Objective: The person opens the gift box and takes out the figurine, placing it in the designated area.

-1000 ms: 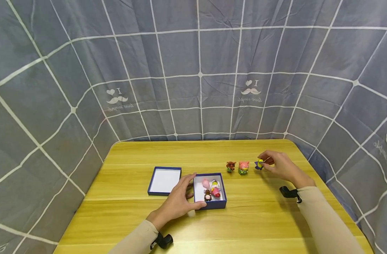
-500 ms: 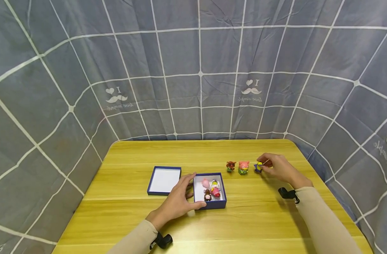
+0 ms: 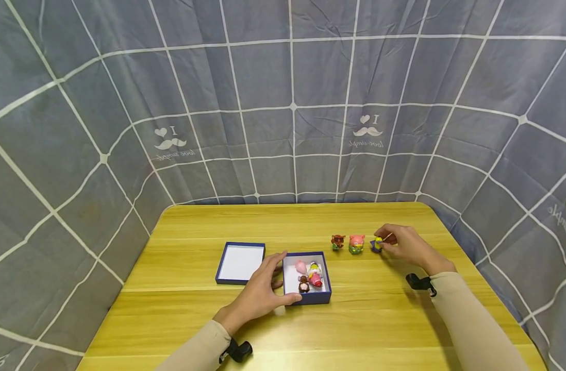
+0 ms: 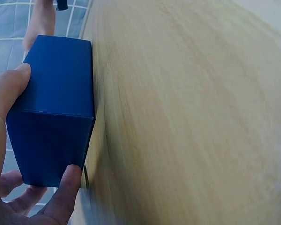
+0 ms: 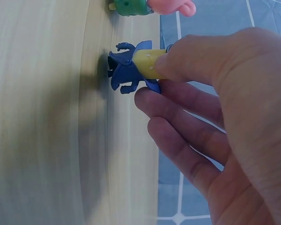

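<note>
My right hand (image 3: pixel 409 248) pinches a small yellow and blue toy figurine (image 5: pixel 129 67) by its yellow upper part, close over the table at the right end of a row. Beside it stand a pink pig figurine (image 3: pixel 356 244) and a brown-red figurine (image 3: pixel 337 242). My left hand (image 3: pixel 260 294) grips the left side of a blue box (image 3: pixel 316 298), thumb at the near side and fingers along the left and far sides. Inside the box lie a pink piece (image 3: pixel 301 267), a brown figurine (image 3: pixel 303 284) and a pink, white and yellow figurine (image 3: pixel 315 278).
A blue box lid (image 3: pixel 240 263) lies with its white inside up, left of the box. Everything rests on a wood-grain table (image 3: pixel 357 330). A grey checked curtain (image 3: pixel 264 129) hangs around the table's back and sides.
My right hand has moved slightly left and down with the yellow and blue figurine, which now stands more upright near the pig figurine. The left hand and box have stayed put.
</note>
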Available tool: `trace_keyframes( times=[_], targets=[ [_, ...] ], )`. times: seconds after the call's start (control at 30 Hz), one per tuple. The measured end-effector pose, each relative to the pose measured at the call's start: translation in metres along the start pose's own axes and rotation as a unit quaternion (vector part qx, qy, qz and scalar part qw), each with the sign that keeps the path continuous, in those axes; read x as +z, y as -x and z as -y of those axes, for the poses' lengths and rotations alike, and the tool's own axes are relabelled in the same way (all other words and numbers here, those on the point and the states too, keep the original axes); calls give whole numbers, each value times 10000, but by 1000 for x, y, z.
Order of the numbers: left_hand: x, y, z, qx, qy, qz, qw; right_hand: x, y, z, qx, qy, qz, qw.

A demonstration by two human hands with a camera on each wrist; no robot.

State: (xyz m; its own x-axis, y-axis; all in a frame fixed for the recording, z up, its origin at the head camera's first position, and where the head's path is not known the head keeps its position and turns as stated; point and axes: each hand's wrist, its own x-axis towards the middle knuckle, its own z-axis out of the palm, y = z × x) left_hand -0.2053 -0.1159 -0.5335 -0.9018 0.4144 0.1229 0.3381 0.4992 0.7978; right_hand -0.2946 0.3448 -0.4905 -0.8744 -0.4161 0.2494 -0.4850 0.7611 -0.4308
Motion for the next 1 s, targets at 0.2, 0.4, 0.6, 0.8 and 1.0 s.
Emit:
trace_keyframes(
  times=[0.2,0.4,0.6,0.8,1.0],
  targets=[
    [-1,-1,-2,-12,-106,-24,9999,2,-1,-2,57,-45,80,9999],
    [0,-1,-2,-21,-96,-28,9999,3,-1,-4,52,-71,79,9999],
    [1,-1,-2,-48,-231,-48,9997,4,-1,-4,127,-120,162,9997],
    [1,-1,-1,-61,-201,-37,9998,5,-1,-5,197,-175,220,9994],
    [2,-1,-1,-40,-248,-69,9997,5,0,-7,168,-196,215,9994]
  ],
)
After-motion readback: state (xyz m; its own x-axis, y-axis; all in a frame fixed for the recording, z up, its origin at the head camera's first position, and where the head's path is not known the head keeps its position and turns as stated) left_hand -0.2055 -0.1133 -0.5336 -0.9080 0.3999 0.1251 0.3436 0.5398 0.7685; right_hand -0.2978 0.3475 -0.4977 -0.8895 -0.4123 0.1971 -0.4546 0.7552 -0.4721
